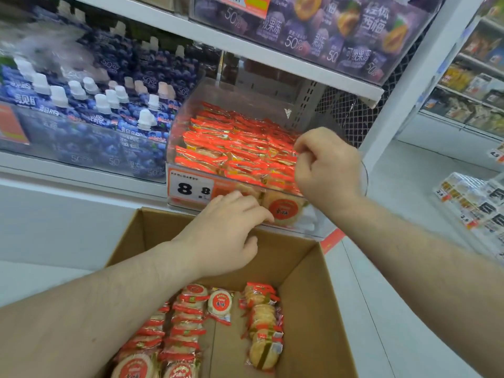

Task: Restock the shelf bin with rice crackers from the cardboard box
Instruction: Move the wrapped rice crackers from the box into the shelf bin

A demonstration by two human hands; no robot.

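Right hand has its grip curled up tight over the right end of the clear shelf bin, knuckles toward the camera, fingertips bunched together right at the top layer of packets; can't really tell if it's pinching a wrapper or just closed on nothing, the fingers hide it. Left hand is lower down, palm down with fingers relaxed and spread a bit, fingertips reaching the front face of the bin next to a round rice cracker pack showing through the plastic, not holding anything as far as I can see. Rice crackers in the bin are stacked in rows of red and orange wrappers, filling it nearly to the front lip. Price tag reading 8.8 sits on the bin's front left corner. Cardboard box is open right below the bin, its far edge almost under the shelf edge, and the remaining rice crackers are lined up on edge along the left side of the box floor, with another short row nearer the middle and one loose pack between them. Left of the bin on the same shelf there's a bin of blueberry pouches with white caps. Shelf above holds purple jelly packs.
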